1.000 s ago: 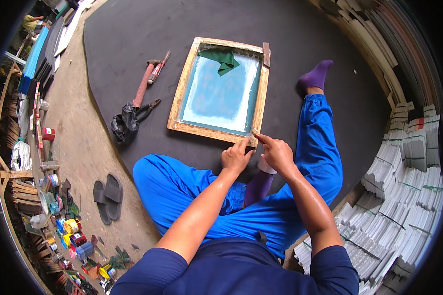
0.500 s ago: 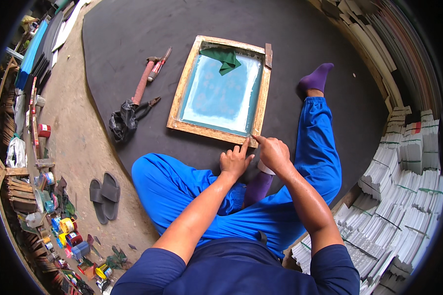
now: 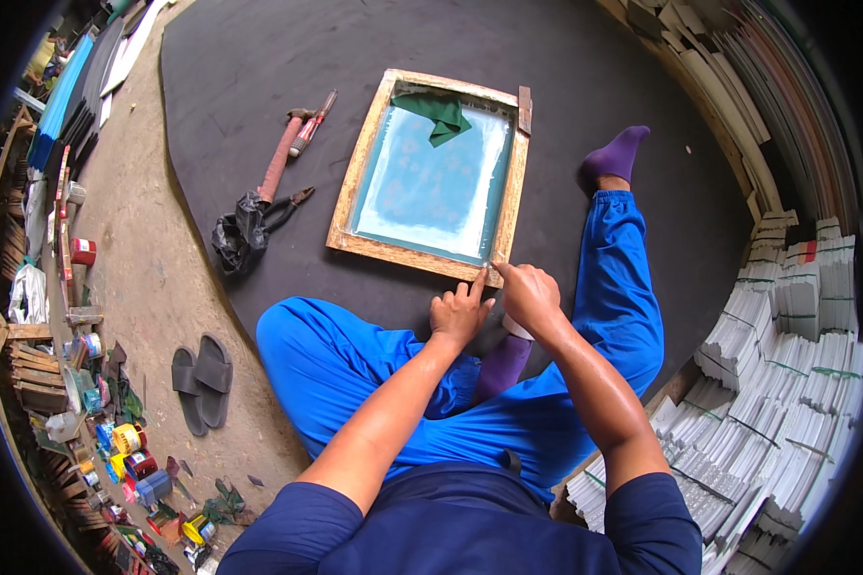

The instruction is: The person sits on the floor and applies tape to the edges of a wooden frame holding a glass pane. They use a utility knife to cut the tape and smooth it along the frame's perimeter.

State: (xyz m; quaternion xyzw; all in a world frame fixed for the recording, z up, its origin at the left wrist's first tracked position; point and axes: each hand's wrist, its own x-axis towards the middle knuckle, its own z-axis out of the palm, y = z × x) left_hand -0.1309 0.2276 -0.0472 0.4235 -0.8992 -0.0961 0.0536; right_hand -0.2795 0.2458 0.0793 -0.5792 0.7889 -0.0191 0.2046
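Observation:
A wooden-framed printing screen (image 3: 422, 263) with blue-green mesh lies on the black mat in front of me. A folded green cloth (image 3: 441, 118) rests inside its far end. My left hand (image 3: 460, 313) is open, its stretched fingers reaching the near right corner of the frame and its thumb apart. From the right, my right hand (image 3: 529, 294) touches the same corner with its index finger extended. Its other fingers curl under, and its thumb is hidden. I see nothing held in either hand.
Left of the frame lie a hammer (image 3: 280, 158), a red-handled screwdriver (image 3: 314, 125), pliers (image 3: 288, 208) and a crumpled black plastic bag (image 3: 239, 237). Sandals (image 3: 202, 383) stand on the floor near paint containers (image 3: 129, 439). Bundled white stacks (image 3: 777, 383) line the right side.
Both hands stay at the frame's near right corner, with hardly any visible movement. The frame and tools have not moved on the mat.

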